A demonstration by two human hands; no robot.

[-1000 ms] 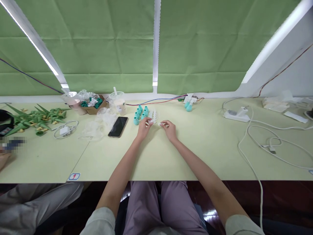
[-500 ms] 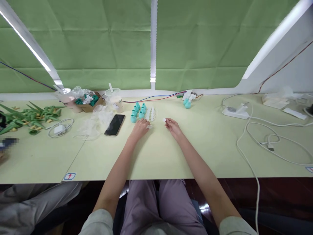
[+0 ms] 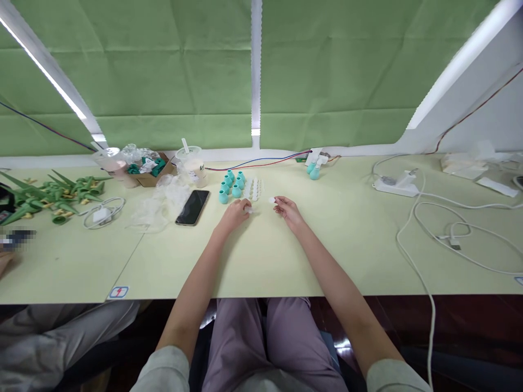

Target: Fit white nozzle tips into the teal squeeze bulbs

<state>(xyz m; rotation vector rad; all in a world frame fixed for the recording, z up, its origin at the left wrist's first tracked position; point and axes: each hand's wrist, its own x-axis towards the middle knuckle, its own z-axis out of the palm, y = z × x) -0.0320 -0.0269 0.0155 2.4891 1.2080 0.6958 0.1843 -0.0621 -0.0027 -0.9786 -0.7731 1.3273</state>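
Note:
My left hand [image 3: 235, 214] is closed, its fingertips pinching a small translucent piece [image 3: 250, 209] low over the table. Between the thumb and fingers of my right hand [image 3: 289, 212] is a small white disc [image 3: 272, 200], held a little off to the right. Just beyond my left hand stand several turquoise bulb-shaped pieces [image 3: 236, 190] with open necks, in two rows. Beside them lie strips of small white round pieces [image 3: 255, 189]. Two more turquoise bulbs [image 3: 314, 173] with white tops sit further back.
To the left are a black phone [image 3: 192, 207], crumpled clear plastic [image 3: 161, 204], a drink cup [image 3: 195, 169], a cardboard box [image 3: 157, 177] and a heap of green plastic parts [image 3: 61, 193]. A power strip [image 3: 395, 185] and white cables [image 3: 461, 209] occupy the right. Another person's leg shows lower left.
The white disc in my right hand has shifted slightly left and changed its tilt. My left hand stays almost in place.

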